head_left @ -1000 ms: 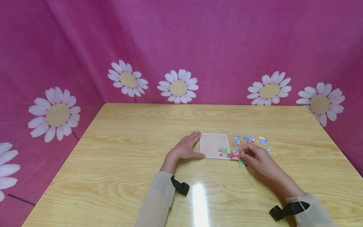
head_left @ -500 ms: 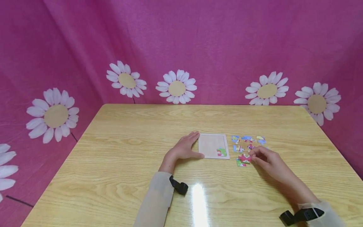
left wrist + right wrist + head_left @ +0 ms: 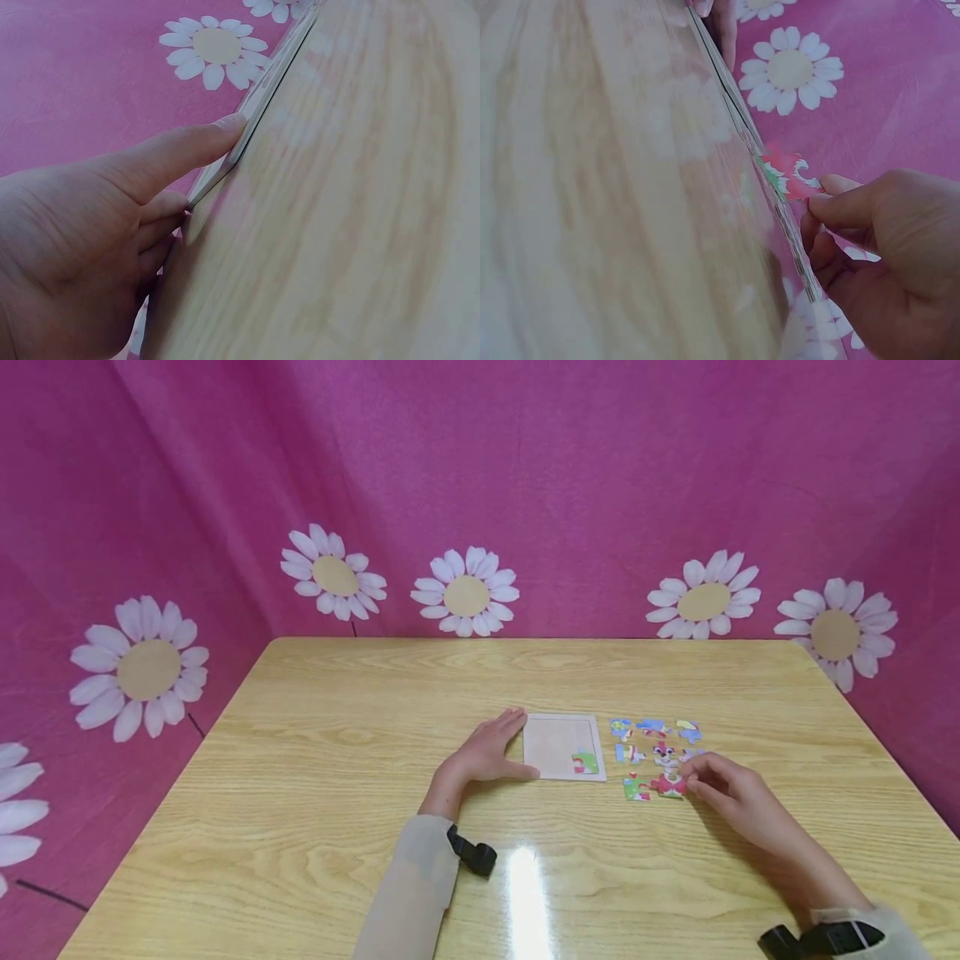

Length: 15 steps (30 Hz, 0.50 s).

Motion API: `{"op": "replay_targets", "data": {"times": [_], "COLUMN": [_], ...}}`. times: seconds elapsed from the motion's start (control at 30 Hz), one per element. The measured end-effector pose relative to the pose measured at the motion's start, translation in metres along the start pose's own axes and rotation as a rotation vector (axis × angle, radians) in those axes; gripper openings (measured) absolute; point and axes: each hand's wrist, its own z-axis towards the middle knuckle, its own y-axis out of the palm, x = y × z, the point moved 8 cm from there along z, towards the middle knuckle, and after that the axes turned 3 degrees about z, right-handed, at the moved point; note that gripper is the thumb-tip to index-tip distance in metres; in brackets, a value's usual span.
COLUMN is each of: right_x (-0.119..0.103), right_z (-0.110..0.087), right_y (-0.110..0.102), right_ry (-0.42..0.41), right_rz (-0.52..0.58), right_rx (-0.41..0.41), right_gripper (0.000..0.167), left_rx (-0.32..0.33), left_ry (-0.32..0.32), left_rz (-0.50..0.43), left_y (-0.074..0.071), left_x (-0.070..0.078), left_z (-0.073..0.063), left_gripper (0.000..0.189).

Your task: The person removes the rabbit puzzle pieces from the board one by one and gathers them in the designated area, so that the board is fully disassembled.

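In the head view, my left hand (image 3: 491, 749) rests against the left side of a shallow square puzzle tray (image 3: 551, 717), fingers at the far corner and thumb at the near one. The left wrist view shows the thumb (image 3: 199, 146) touching the tray's edge. A green puzzle piece (image 3: 588, 763) lies inside the tray's near right corner. Right of the tray, my right hand (image 3: 738, 789) pinches a red puzzle piece (image 3: 669, 786). The right wrist view shows this red piece (image 3: 784, 176) between thumb and fingers, low over the table.
Several loose puzzle pieces lie in rough rows right of the tray, among them a blue one (image 3: 654, 727), a face piece (image 3: 663, 754) and a green one (image 3: 636, 789). They rest on a wooden table (image 3: 375, 710). A pink flowered curtain (image 3: 570, 510) hangs behind.
My right hand has moved right, away from the tray, carrying the red puzzle piece to beside the loose green piece. My left hand stays at the tray.
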Motion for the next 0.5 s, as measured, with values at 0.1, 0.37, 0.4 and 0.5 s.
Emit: {"op": "replay_targets", "data": {"times": [0.1,0.37,0.4,0.5], "right_x": [0.002,0.01,0.011,0.012], "right_z": [-0.002,-0.004,-0.004,-0.004], "right_y": [-0.002,-0.002,-0.002,-0.001], "right_ry": [0.016,0.04,0.049,0.07], "right_rz": [-0.012,-0.055,-0.061,-0.067], "right_rx": [0.002,0.008,0.006,-0.007], "right_gripper": [0.018,0.02,0.019,0.017], "left_rx": [0.001,-0.004,-0.006,-0.005], "left_ry": [0.0,-0.003,-0.004,-0.006], "left_rz": [-0.005,-0.012,-0.009,-0.006], "left_y": [0.0,-0.001,-0.001,0.0], "left_x": [0.001,0.002,0.002,0.002], "left_z": [-0.001,-0.002,-0.002,-0.001], "left_gripper": [0.095,0.095,0.095,0.094]}}
